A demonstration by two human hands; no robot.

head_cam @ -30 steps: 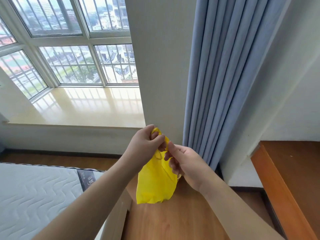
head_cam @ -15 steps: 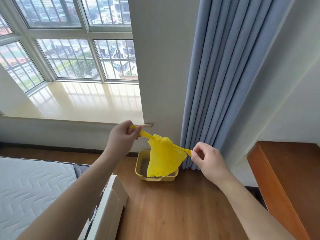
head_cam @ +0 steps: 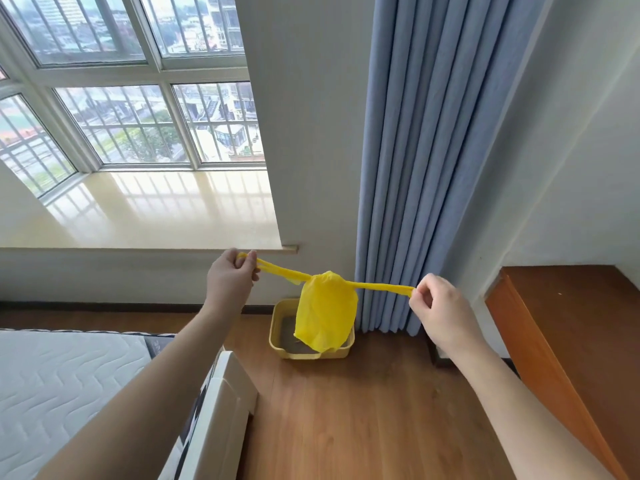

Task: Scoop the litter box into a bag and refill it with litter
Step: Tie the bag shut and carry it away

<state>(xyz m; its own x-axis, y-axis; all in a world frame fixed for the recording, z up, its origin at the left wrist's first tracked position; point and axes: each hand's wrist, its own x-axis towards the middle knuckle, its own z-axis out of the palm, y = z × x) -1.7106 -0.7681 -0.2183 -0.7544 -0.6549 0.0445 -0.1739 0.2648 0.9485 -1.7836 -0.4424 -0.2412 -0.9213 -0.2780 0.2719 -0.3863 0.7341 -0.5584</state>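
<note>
A yellow plastic bag (head_cam: 325, 311) hangs in the air between my hands, its two handles pulled taut to either side. My left hand (head_cam: 230, 277) pinches the left handle and my right hand (head_cam: 438, 306) pinches the right one. Behind and below the bag, a yellow litter box (head_cam: 278, 336) with grey litter inside stands on the wood floor against the wall, partly hidden by the bag.
A blue curtain (head_cam: 415, 168) hangs to the floor right of the box. A white mattress (head_cam: 62, 386) and its white bed frame (head_cam: 221, 410) fill the lower left. An orange-brown wooden desk (head_cam: 571, 334) stands at the right. A window sill (head_cam: 156, 213) runs behind.
My hands have moved apart, stretching the bag's handles out sideways. The view has tilted so the litter box now shows on the floor.
</note>
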